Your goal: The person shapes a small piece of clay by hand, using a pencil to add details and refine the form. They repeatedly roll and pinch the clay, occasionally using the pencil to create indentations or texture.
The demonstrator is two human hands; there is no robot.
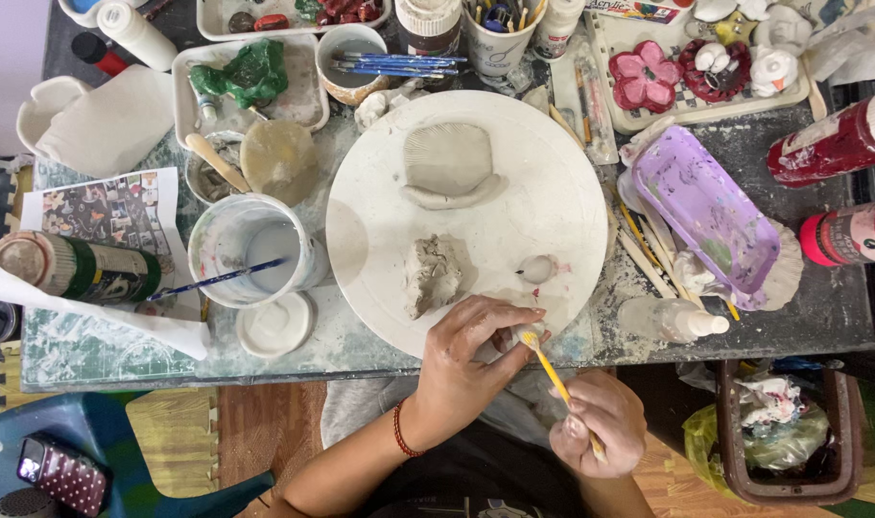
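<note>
A round board (380, 230) fills the frame's centre, with a shell-shaped clay piece (449, 165) on its upper part and a clay lump (433, 276) below that. A water tub (250, 251) with a brush in it stands just left of the board, a tray (711, 211) lies right. The left hand (471, 360) and right hand (601, 422) sit at the board's lower edge.

Bare forearms, a red beaded bracelet (400, 431) on the left wrist, dark clothing below.

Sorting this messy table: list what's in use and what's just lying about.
In use: left hand pinching a small clay piece; right hand with a yellow-handled tool; round white board.

Lying about: purple tray, red bottles, paint cup, pink flower.
</note>
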